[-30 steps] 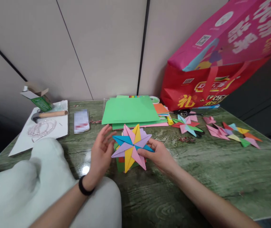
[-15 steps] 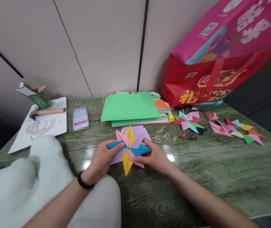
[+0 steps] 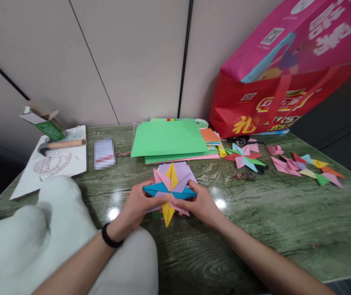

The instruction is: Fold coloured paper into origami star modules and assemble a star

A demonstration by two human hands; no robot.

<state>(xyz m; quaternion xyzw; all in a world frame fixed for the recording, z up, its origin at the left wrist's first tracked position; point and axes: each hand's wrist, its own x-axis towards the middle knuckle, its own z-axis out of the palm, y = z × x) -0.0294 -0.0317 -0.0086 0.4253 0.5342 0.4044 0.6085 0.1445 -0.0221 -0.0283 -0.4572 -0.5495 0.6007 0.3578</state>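
Between both hands, above the green table, is an origami star (image 3: 172,180) with yellow, blue, pink and lilac points. My left hand (image 3: 141,201) grips its left side, the thumb pressed flat near the centre. From the right, my right hand (image 3: 200,203) pinches the star, its thumb also close to the middle. Most of the other fingers are hidden behind the paper. Partly covered by the star, lilac paper sheets (image 3: 190,174) lie on the table just behind it.
Green paper sheets (image 3: 169,137) are stacked at the back. Folded paper stars (image 3: 245,157) and a paper ring (image 3: 320,176) lie to the right, before a red gift bag (image 3: 255,102). At left are a sickle (image 3: 66,143), beads (image 3: 52,162) and a small box (image 3: 51,128).
My left thumb has slid from the blue point toward the star's centre, and my right thumb has moved inward too. The star has shifted slightly right.
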